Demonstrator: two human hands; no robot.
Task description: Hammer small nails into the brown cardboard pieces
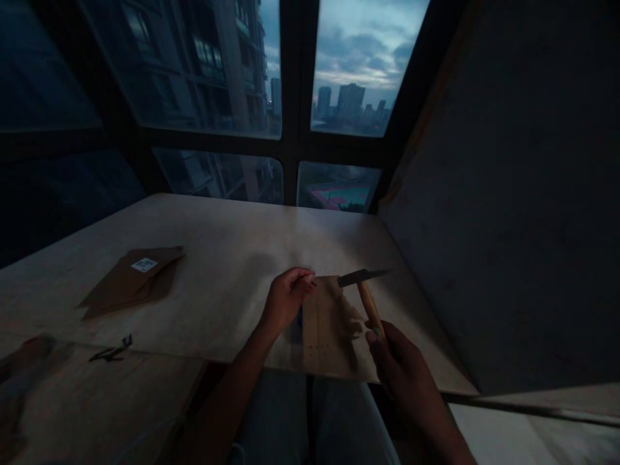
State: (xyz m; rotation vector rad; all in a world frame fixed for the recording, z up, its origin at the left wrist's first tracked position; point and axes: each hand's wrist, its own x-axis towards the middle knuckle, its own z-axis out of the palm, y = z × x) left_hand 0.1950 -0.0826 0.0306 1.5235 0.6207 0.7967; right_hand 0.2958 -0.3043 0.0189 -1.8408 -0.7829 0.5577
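Observation:
My right hand (pixel 400 358) is closed around the wooden handle of a hammer (pixel 372 310). The hammer's dark head is raised over the right far corner of a small brown wooden board (pixel 322 323). At the board's far left corner, my left hand (pixel 285 297) pinches a small, thin, dark nail-like piece, mostly hidden by the fingertips. A row of small dark dots runs across the board's near end. Along its right side is a ragged, splintered-looking edge. Something blue shows in part beside the board's left edge.
Flat brown sheets (pixel 140 281) with a white label lie on the pale table (pixel 213 258) at left. Several thin dark pieces (pixel 112 351) lie near the table's front edge. A grey panel (pixel 508 213) stands along the right. Windows close off the far side; the room is dim.

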